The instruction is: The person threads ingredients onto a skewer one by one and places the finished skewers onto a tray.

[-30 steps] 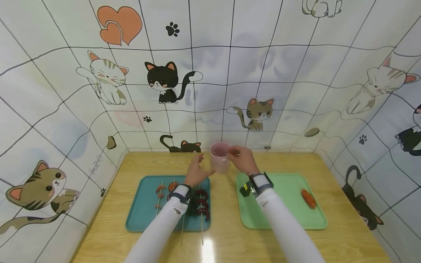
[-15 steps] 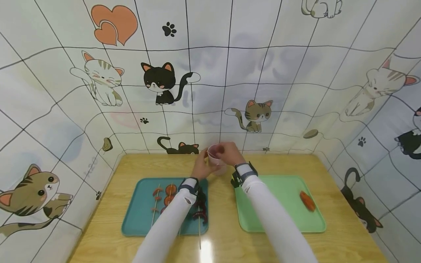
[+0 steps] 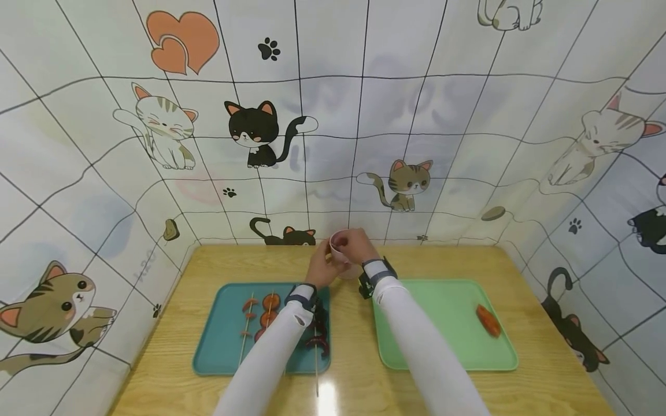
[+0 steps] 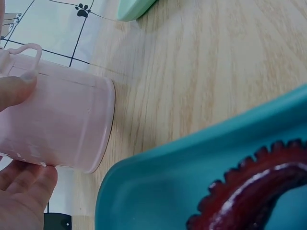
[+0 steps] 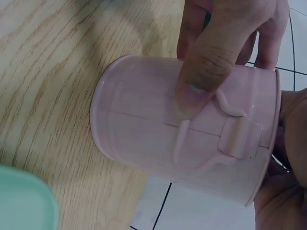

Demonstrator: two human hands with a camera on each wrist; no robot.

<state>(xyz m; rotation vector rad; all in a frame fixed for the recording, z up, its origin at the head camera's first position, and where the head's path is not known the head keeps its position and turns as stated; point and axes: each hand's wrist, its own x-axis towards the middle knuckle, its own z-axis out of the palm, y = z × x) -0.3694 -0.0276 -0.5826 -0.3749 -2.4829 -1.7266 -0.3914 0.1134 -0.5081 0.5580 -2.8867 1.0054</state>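
Note:
A small pink metal pail [image 3: 347, 269] with a little handle on its side stands at the back middle of the table. My left hand [image 3: 322, 268] grips it from the left. In the right wrist view the thumb of that left hand [image 5: 230, 43] presses on the pail's side [image 5: 144, 105] by the handle, its other fingers wrapping behind. My right hand [image 3: 359, 247] is at the pail's mouth with its fingertips over the rim. In the right wrist view the right hand [image 5: 293, 143] shows only at the edge, so whether it pinches anything is hidden.
A teal tray [image 3: 208, 341] on the left carries several food skewers, one with dark red tentacle pieces [image 4: 254, 191]. On the right, a green tray [image 3: 442, 346] holds an elongated orange-red piece [image 3: 488, 320]. Behind the wooden table [image 3: 354, 346] rises a cat-patterned wall covering [image 3: 333, 156].
My left hand has closed around the pail from the left. The right hand has moved left from beside the pail's right rim to its mouth, and the pail has shifted slightly.

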